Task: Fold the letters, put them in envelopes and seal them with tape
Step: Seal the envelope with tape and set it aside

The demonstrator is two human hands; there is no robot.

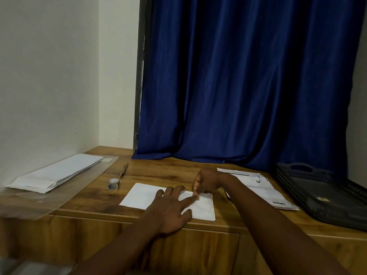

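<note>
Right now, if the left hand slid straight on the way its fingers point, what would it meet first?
Probably the right hand: the left hand lies flat on the white envelope, index fingertip almost at the right hand's fingertips. Whether they already touch is unclear.

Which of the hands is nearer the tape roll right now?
Left. The left hand lies flat on the envelope, just right of the tape roll; the right hand is farther right.

**Around the wooden desk**

I see a wooden desk [95, 203] set against a white wall [49, 76]. A dark blue curtain [244, 80] hangs behind the desk's far edge, its hem resting on the top. A pen [124, 170] lies on the desk's far left part. A dark slotted tray [325, 197] sits at the desk's right end.
</note>
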